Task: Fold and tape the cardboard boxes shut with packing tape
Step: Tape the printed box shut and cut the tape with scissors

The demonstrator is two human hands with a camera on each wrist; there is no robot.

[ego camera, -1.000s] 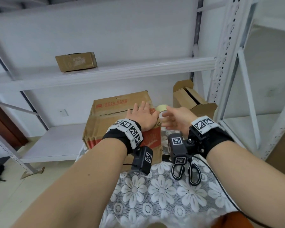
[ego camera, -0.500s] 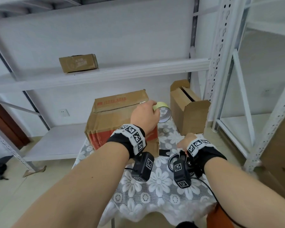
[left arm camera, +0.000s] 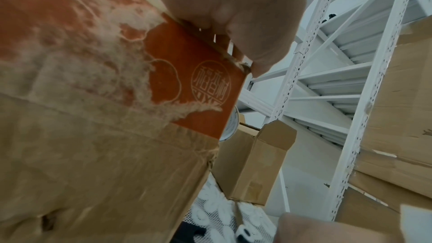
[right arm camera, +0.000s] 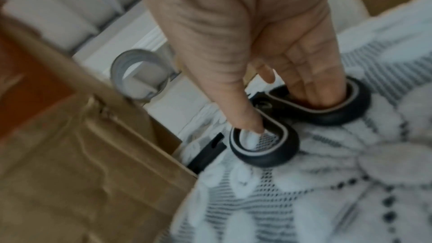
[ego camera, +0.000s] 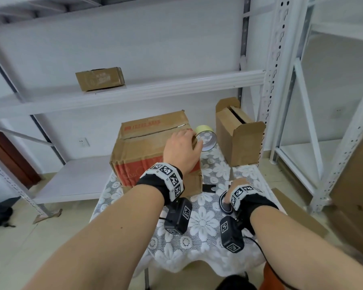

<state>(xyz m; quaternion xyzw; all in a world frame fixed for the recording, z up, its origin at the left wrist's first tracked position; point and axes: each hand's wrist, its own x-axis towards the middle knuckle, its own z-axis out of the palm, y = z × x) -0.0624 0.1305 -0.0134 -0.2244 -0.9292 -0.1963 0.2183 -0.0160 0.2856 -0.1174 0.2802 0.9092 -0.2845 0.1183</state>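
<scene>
a person stands at a small table (ego camera: 199, 245) covered with a white lace cloth patterned with flowers. on it sits a big cardboard box (ego camera: 143, 151) with a red band across its near side, its top flaps folded down. the left hand (ego camera: 181, 152) lies over the box's near right top corner, palm down, fingers laid along the top and the thumb hooked down over the edge; from the left wrist view the thumb (left arm camera: 254, 43) presses right on the frayed corner above the red print. a roll of packing tape (ego camera: 205, 137) hangs at that same corner, just past the fingertips, standing on edge against the box's right side; i cannot tell whether a finger actually holds it or whether the strip is stuck to the box.

the right hand (ego camera: 238, 186) is down on the cloth near the box's front right corner, on a pair of black-handled scissors (right arm camera: 304, 115). the thumb (right arm camera: 238, 110) is poked into the smaller loop and two or three fingers (right arm camera: 313, 80) are pushed into the larger one, so the hand has hold of the handles, which lie flat on the cloth.

a second, smaller cardboard box (ego camera: 239, 135) stands open on the far right of the table, near the tape roll but apart from it. behind is white metal shelving (ego camera: 134, 88) with another little carton (ego camera: 100, 78) on its shelf.
</scene>
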